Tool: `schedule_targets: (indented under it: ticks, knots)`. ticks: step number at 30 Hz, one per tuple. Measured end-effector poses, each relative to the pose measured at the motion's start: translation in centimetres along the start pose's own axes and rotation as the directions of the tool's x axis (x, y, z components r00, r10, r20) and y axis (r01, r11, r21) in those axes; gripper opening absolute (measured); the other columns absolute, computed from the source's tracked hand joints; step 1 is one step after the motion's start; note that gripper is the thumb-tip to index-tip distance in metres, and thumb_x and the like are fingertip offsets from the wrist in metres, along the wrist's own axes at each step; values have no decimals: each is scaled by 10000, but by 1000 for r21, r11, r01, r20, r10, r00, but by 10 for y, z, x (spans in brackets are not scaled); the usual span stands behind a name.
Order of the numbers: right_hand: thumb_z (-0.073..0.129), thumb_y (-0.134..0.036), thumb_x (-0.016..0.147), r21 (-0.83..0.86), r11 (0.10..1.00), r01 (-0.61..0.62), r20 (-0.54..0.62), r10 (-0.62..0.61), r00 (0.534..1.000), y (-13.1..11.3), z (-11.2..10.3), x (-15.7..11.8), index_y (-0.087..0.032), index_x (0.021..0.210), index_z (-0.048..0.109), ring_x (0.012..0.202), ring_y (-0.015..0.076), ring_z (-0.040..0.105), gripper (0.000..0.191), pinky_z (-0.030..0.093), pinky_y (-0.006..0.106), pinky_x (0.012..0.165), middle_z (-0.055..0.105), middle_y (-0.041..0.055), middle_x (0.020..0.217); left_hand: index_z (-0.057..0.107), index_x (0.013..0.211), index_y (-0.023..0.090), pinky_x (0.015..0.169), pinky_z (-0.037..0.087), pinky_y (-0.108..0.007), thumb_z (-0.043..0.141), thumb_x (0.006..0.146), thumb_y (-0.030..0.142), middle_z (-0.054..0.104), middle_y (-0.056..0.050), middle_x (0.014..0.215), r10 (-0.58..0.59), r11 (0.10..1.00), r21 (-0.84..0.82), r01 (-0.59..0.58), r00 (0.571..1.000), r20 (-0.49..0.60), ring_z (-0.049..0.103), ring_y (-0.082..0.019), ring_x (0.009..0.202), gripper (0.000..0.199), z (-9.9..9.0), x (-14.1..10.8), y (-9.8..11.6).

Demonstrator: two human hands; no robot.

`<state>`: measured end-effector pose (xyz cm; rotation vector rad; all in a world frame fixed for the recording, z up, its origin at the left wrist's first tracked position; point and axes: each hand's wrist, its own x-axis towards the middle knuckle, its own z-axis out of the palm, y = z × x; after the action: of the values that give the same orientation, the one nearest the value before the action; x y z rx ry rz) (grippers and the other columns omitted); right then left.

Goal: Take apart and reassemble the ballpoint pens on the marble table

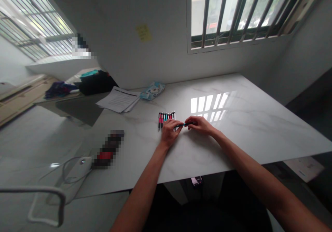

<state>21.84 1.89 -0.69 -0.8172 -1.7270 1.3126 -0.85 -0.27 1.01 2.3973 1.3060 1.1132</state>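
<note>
Between my two hands a dark pen (pixel 178 125) with a bit of blue near its middle is held nearly level, just above the table. My left hand (pixel 169 133) is closed on its left part, thumb and fingers pinching it. The fingers of my right hand (pixel 201 124) are closed round its right part, hiding much of that end. Behind and beside my left hand lies a row of several click pens (pixel 161 118), with red, teal, black and white barrels, side by side. My left hand covers the lower part of some of them.
The marble-look table (pixel 207 156) carries a stack of printed papers (pixel 119 100) and a blue wipes packet (pixel 153 91) near the wall. A blurred-out dark item (pixel 109 150) and a white device with a cable (pixel 77 169) lie left. Barred windows (pixel 233 14) stand behind.
</note>
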Motion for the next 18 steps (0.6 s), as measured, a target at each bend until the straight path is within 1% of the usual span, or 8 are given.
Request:
schedule_targets:
  ticks: [4,6,8,10,13,15,17,18]
  knots:
    - [688,-421,918,-60,998,-18,45,21,999,-2,-1,-1,-203,1069,695,813,202,761,265,595,336,767,807,71,968,802,999,290,988,490,-417,733,923,243,796,-19,1003,-18,1000,-12,19,1000,11,667,-236,1016,113,0,0,2]
    - [645,-459,950,-187,982,-17,15,20,1000,-6,-2,0,-198,946,735,746,192,736,277,557,304,723,801,55,869,803,993,291,988,493,-418,736,922,249,796,-22,1000,-15,1000,-15,16,1000,11,667,-238,1014,106,0,-1,2]
    - [579,-490,987,-314,949,-37,-37,27,999,-9,-1,1,-198,788,753,658,180,695,394,511,285,680,770,39,733,802,990,287,989,494,-420,737,923,256,797,-25,997,0,1000,-19,0,1000,6,667,-238,1012,98,1,-2,2]
    - [527,-510,1010,-378,923,-67,-74,42,996,-10,-1,2,-196,717,757,580,166,642,487,468,279,638,720,26,621,802,988,283,991,494,-423,737,925,262,798,-27,997,9,1000,-20,-10,1000,-2,667,-238,1011,93,2,-2,1]
    - [557,-514,993,-373,925,-73,-92,42,995,-11,-3,1,-190,893,783,558,150,593,408,429,266,600,693,8,611,800,990,278,980,500,-425,742,922,267,798,-27,988,15,1000,-25,-16,999,-29,667,-238,1001,90,3,-1,-2]
    - [664,-492,926,-328,943,-46,-89,17,996,-12,-7,0,-192,1058,747,623,149,611,338,436,255,610,731,11,731,798,984,272,953,509,-420,753,914,262,798,-25,969,31,999,-39,-33,998,-61,666,-236,978,84,4,-1,-4]
    - [736,-449,864,-288,958,-12,-79,-11,997,-12,-11,0,-195,1100,717,693,152,626,347,448,250,634,750,24,846,795,979,268,927,516,-416,762,904,251,797,-25,956,45,997,-52,-49,995,-88,667,-236,960,83,4,0,-5]
    - [737,-435,859,-289,957,-7,-77,-16,997,-12,-13,-1,-192,1053,724,696,150,616,310,443,249,633,746,26,849,795,976,268,919,519,-416,765,901,246,797,-26,953,47,997,-56,-53,994,-97,668,-237,957,84,4,0,-5]
